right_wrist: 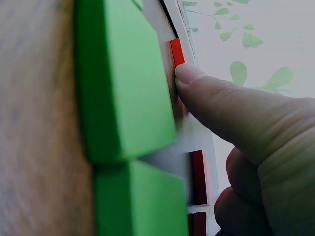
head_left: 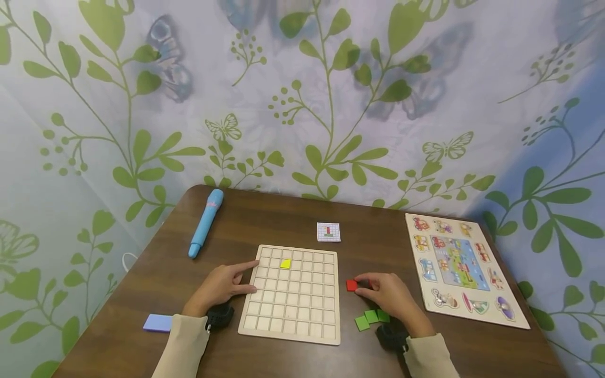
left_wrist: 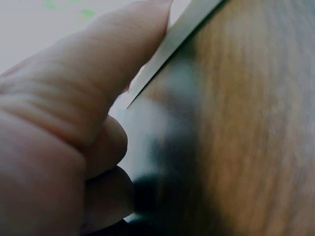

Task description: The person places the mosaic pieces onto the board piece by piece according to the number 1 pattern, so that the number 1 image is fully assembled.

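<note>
A pale wooden grid board (head_left: pixel 289 310) lies in the middle of the brown table, with one yellow tile (head_left: pixel 285 263) in a cell near its top left. My left hand (head_left: pixel 238 278) rests against the board's left edge, index finger stretched toward the top-left corner; the left wrist view shows a finger (left_wrist: pixel 88 88) beside the board edge (left_wrist: pixel 167 49). My right hand (head_left: pixel 363 286) lies right of the board and pinches a red tile (head_left: pixel 352 285); the thumb (right_wrist: pixel 221 103) touches a red tile (right_wrist: pixel 177 51). Green tiles (head_left: pixel 371 317) (right_wrist: pixel 123 83) lie just beneath that hand.
A small pattern card (head_left: pixel 328 231) lies behind the board. A blue pen-shaped device (head_left: pixel 205 223) sits at the back left and a lavender block (head_left: pixel 157 323) at the front left. A picture peg puzzle (head_left: pixel 465 268) fills the right side. Leaf-patterned walls enclose the table.
</note>
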{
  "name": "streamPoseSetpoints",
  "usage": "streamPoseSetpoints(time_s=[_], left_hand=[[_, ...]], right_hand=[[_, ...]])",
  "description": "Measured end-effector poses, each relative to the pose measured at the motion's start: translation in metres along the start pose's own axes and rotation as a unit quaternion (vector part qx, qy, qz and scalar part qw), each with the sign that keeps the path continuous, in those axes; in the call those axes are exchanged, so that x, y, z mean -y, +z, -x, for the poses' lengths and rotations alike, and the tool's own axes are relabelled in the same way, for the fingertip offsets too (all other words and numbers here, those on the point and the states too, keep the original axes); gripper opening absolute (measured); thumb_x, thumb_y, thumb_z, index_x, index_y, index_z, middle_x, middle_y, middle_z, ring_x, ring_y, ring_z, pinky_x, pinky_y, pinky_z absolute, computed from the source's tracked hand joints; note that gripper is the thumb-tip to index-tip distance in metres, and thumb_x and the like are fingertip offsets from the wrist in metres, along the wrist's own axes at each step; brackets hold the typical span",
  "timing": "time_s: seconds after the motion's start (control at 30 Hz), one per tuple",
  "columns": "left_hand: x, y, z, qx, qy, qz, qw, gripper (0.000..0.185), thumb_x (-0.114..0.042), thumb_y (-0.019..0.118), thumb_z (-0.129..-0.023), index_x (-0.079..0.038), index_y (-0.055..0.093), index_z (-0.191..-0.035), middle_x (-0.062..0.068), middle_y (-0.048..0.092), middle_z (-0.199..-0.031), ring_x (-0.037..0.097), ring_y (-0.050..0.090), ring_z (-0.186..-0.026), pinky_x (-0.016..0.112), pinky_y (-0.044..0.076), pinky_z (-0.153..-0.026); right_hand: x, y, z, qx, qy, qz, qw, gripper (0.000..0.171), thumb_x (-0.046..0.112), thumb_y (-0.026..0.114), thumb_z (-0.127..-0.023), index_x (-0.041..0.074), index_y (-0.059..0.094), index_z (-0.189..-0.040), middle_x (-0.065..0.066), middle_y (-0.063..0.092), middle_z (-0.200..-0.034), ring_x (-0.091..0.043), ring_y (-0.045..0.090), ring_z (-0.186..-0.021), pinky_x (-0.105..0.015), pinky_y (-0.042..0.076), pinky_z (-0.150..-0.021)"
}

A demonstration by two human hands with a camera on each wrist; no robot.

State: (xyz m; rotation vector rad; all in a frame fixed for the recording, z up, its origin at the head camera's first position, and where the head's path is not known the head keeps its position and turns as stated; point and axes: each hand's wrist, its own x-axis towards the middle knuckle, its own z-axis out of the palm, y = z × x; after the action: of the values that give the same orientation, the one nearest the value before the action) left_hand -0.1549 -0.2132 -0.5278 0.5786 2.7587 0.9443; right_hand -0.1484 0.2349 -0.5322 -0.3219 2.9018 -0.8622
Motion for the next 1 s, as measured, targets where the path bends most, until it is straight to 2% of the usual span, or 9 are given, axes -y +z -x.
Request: streamPoseSetpoints(time_s=[0.13, 0.27, 0.7, 1.0], left_hand=[[0.0015, 0.0005, 0.0052, -0.004, -0.008, 0.000, 1.0000, 0.069, -0.045, 0.080, -0.086, -0.022, 0.058, -0.148, -0.013, 0.034, -0.056, 0.003, 0.025, -0.050, 0.023, 0.027, -0.051], [0.0030, 0.0020, 0.0075, 0.004, -0.008, 0.004, 1.0000, 0.069, -0.046, 0.079, -0.087, -0.021, 0.057, -0.148, -0.013, 0.035, -0.057, 0.002, 0.026, -0.051, 0.022, 0.027, -0.051], [0.0027, -0.0006, 0.0012, -0.004, 0.000, 0.005, 1.0000, 0.069, -0.046, 0.079, -0.087, -0.022, 0.057, -0.148, -0.013, 0.036, -0.057, 0.002, 0.027, -0.050, 0.023, 0.028, -0.050], [0.0024, -0.0002, -0.0021, -0.002, 0.014, 0.007, 0.9999, 0.070, -0.047, 0.078, -0.087, -0.020, 0.057, -0.148, -0.013, 0.035, -0.057, 0.002, 0.025, -0.050, 0.022, 0.027, -0.051]], right_hand=[[0.0012, 0.0033, -0.0006, 0.003, -0.012, 0.001, 1.000, 0.026, 0.036, 0.084, -0.085, 0.027, 0.079, -0.108, 0.009, 0.038, -0.056, -0.007, 0.032, -0.050, -0.026, 0.025, -0.050], [0.0019, 0.0043, 0.0004, 0.009, -0.005, -0.001, 1.000, 0.025, 0.035, 0.084, -0.085, 0.028, 0.078, -0.108, 0.010, 0.038, -0.055, -0.007, 0.032, -0.050, -0.025, 0.025, -0.050], [0.0008, 0.0001, -0.0004, -0.010, -0.013, 0.000, 1.000, 0.025, 0.032, 0.084, -0.086, 0.024, 0.078, -0.109, 0.010, 0.037, -0.055, -0.007, 0.033, -0.051, -0.026, 0.026, -0.050], [-0.0007, -0.0036, 0.0009, -0.003, 0.004, -0.023, 1.000, 0.025, 0.030, 0.083, -0.087, 0.023, 0.078, -0.110, 0.008, 0.040, -0.055, -0.009, 0.036, -0.050, -0.026, 0.030, -0.050]])
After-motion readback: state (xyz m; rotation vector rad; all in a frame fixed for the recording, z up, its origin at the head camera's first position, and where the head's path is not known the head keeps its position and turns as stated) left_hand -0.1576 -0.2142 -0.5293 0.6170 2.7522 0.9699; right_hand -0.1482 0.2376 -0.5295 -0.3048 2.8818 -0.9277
